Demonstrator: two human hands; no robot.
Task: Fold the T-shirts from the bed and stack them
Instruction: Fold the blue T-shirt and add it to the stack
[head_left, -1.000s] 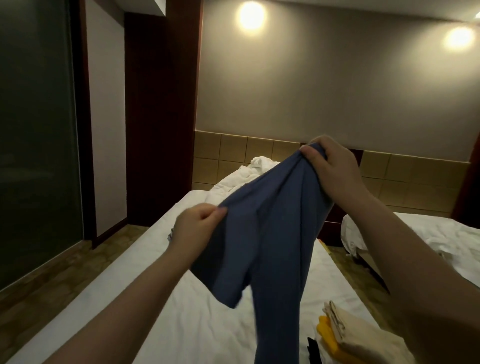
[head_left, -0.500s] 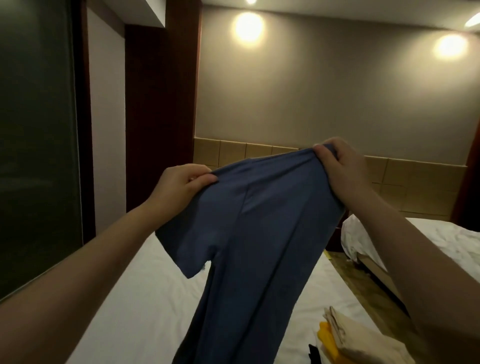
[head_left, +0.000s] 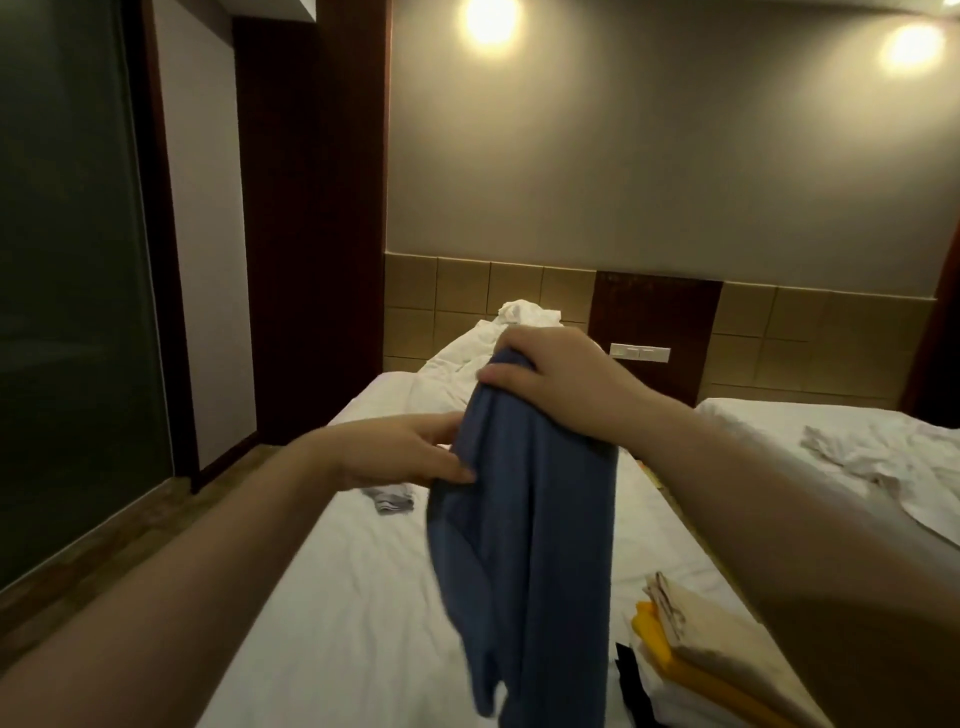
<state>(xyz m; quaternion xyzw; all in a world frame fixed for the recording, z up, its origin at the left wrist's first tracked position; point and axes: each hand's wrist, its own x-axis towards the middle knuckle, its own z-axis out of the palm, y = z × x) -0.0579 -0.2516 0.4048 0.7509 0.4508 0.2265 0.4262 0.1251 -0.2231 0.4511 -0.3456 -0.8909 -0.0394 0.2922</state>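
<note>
A blue T-shirt (head_left: 524, 545) hangs bunched in the air above the white bed (head_left: 332, 597). My right hand (head_left: 550, 379) grips its gathered top edge from above. My left hand (head_left: 410, 452) reaches in from the left, its straight fingers touching the shirt's left edge just below the right hand. A stack of folded T-shirts (head_left: 711, 670), beige on yellow on white with a black one beside it, lies at the bed's near right edge. A small grey garment (head_left: 389, 499) lies crumpled on the bed behind my left hand.
A rumpled white duvet (head_left: 498, 343) is piled at the head of the bed. A second bed (head_left: 841, 441) with loose white cloth stands to the right, across a narrow gap. Wooden floor and a dark glass wall (head_left: 67, 312) run along the left.
The shirt was spread wide between both hands; now it hangs bunched from my right hand. My left hand has let go of the shoulder and dropped lower, against the shirt's left edge.
</note>
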